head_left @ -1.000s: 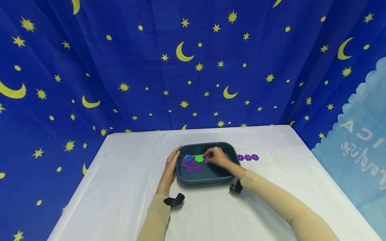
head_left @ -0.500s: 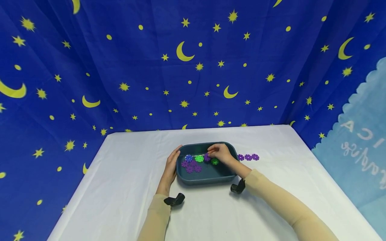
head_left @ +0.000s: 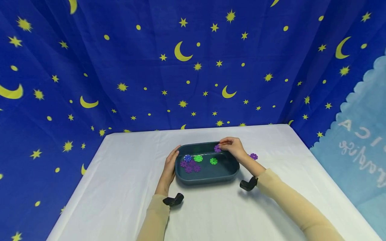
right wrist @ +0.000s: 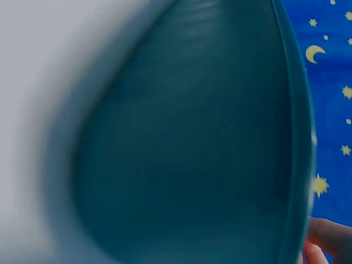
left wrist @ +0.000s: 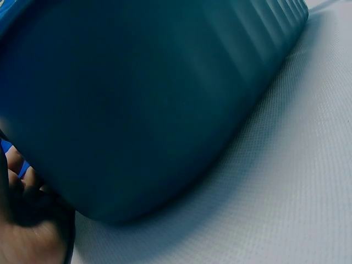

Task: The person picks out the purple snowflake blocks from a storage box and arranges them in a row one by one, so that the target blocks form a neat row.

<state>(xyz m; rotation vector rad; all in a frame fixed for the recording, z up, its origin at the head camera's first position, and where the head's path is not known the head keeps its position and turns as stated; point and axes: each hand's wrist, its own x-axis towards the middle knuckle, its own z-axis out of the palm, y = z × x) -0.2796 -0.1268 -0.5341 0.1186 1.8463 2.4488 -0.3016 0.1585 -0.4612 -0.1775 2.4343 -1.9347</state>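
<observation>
A dark teal plastic tub (head_left: 208,180) stands on the white cloth. My left hand (head_left: 169,165) lies along its left outer wall, fingers extended against it; the left wrist view shows part of this hand (left wrist: 33,239) beside the wall. At the tub's back right, my right hand (head_left: 233,146) pinches a purple snowflake disc (head_left: 217,148) between thumb and fingers, up near the far rim. Inside the tub lie several purple snowflake discs (head_left: 190,166) in a cluster, a blue one (head_left: 187,158) and two green ones (head_left: 198,158). In the right wrist view only some fingers (right wrist: 328,234) show.
Right of the tub, a purple snowflake disc (head_left: 254,156) rests on the white tablecloth (head_left: 205,214), partly behind my right forearm. A blue curtain (head_left: 150,73) with moons and stars hangs behind the table, and a light blue cloth (head_left: 365,134) hangs at the right.
My right hand has pinched a purple disc from the tub's floor and moved it up and right to the back rim, uncovering a green disc. The left hand has stayed at the wall.
</observation>
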